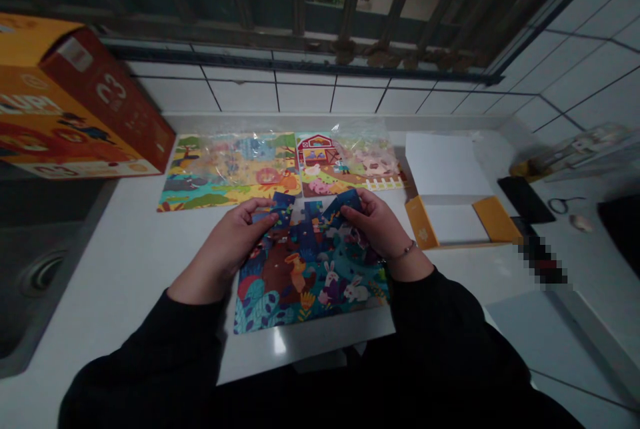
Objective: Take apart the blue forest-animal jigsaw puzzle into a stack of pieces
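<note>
A colourful jigsaw puzzle (310,279) with a bear and rabbits lies on the white counter in front of me, its upper part still in loose pieces. My left hand (235,239) rests at its upper left edge and pinches a dark blue puzzle piece (281,203). My right hand (377,222) is at the upper right edge, fingers closed on another dark blue piece (345,204). Both pieces hover close together over the top of the puzzle.
Two finished puzzles, a lion scene (230,172) and a farm scene (347,165), lie behind under clear plastic bags. An orange-red box (75,109) stands at left above a sink (40,269). A yellow box tray (460,222), white sheet (445,162), dark phone (525,199).
</note>
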`<state>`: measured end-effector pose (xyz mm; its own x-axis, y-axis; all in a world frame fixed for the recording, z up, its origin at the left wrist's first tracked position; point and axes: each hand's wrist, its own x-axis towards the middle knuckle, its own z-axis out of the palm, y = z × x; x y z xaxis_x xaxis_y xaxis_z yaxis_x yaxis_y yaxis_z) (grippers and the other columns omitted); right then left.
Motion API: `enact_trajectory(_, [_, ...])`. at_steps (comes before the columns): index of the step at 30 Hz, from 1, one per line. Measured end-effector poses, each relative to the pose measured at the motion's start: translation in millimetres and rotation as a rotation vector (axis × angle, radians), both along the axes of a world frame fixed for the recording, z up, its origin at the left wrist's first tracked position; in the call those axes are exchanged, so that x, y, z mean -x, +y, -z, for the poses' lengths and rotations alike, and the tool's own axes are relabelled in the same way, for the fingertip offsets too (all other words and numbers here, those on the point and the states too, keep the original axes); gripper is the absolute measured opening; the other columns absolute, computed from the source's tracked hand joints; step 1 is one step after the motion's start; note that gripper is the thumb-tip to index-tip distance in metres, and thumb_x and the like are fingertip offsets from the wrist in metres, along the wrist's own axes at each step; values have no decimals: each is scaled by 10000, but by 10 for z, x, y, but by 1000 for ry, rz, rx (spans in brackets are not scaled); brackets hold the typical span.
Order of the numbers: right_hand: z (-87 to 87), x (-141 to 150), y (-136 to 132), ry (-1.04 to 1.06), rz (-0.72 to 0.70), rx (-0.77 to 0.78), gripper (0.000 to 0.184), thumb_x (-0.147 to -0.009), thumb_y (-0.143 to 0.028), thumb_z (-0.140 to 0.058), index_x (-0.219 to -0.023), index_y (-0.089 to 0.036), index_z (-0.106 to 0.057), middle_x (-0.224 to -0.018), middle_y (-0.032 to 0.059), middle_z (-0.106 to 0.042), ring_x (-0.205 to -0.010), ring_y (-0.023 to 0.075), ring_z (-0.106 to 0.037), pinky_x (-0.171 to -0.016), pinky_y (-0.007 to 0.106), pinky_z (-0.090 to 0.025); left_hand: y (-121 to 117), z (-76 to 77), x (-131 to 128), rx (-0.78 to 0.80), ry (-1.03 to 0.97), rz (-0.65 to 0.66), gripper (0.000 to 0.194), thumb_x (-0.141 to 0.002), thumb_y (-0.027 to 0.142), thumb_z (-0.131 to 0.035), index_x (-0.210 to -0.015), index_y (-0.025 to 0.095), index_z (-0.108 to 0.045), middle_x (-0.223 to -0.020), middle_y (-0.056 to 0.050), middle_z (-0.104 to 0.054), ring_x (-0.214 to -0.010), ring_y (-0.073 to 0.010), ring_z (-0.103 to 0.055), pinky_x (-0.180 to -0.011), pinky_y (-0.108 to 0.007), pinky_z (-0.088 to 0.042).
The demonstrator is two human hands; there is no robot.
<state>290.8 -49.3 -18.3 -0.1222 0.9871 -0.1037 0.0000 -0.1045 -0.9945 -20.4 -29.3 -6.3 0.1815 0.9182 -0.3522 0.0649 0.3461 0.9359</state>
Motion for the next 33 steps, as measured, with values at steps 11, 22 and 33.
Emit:
enact_trajectory(11, [-114,279,60,-37,-9,-20,395,-912,-559,-855,-1105,-245,-713,-864,4,-746,-773,195,-701,-659,306,-561,-83,-16,-440,-33,-135,257,579,-834,515,-931,-1296,251,-701,-1047,-58,-848,-879,-254,-810,-747,-348,-624])
enact_trajectory(22, [33,421,111,-87,69,-89,489,-898,-655,-824,-1158,-262,-694,-1003,39,-792,-869,228,-727,-763,356,-606,-89,-14,-539,-71,-77,127,458,-855,519,-908,-1197,249,-767,-953,-35,-817,-780,-223,-757,-692,-315,-583])
enact_trajectory(33, [72,379,81,-157,67,-98,524,-912,-672,-803,-1200,-249,-689,-950,14,-705,-756,181,-684,-711,331,-584,-100,-53,-527,-29,-46,114,491,-812,537,-943,-1155,232,-768,-941,-38,-811,-744,-206,-739,-667,-294,-565])
